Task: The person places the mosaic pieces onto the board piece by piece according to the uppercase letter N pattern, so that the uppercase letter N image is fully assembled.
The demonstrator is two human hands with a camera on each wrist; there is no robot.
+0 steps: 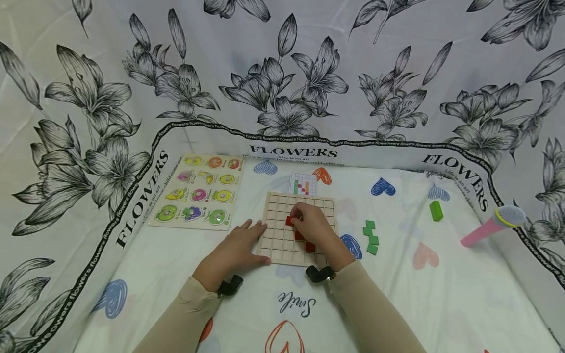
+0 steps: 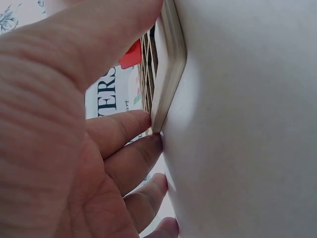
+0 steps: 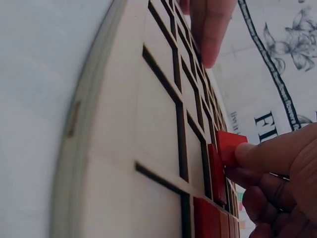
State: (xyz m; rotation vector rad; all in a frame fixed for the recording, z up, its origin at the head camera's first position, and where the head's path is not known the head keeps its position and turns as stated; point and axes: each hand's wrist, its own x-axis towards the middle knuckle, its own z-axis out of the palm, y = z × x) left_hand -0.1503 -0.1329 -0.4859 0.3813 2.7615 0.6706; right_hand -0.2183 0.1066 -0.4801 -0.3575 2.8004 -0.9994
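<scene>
A wooden grid board (image 1: 282, 254) lies in the middle of the cloth. My right hand (image 1: 312, 224) is over it and pinches a small red square block (image 3: 229, 146) between thumb and fingers. The held block is tilted above the cells in the right wrist view. Other red blocks (image 1: 310, 246) sit in cells nearer me, partly covered by the right hand. My left hand (image 1: 235, 249) rests at the board's left side, fingers spread, thumb by the near corner; its fingertips touch the edge in the left wrist view. Behind the board lies a pattern card (image 1: 303, 177) with coloured squares.
Several green square blocks (image 1: 371, 238) lie in a loose row right of the board. Farther right are a bright green block (image 1: 436, 211) and a pink toy microphone (image 1: 487, 231). A fruit puzzle board (image 1: 194, 196) lies at left. Flower-printed fabric (image 1: 282, 122) rises behind.
</scene>
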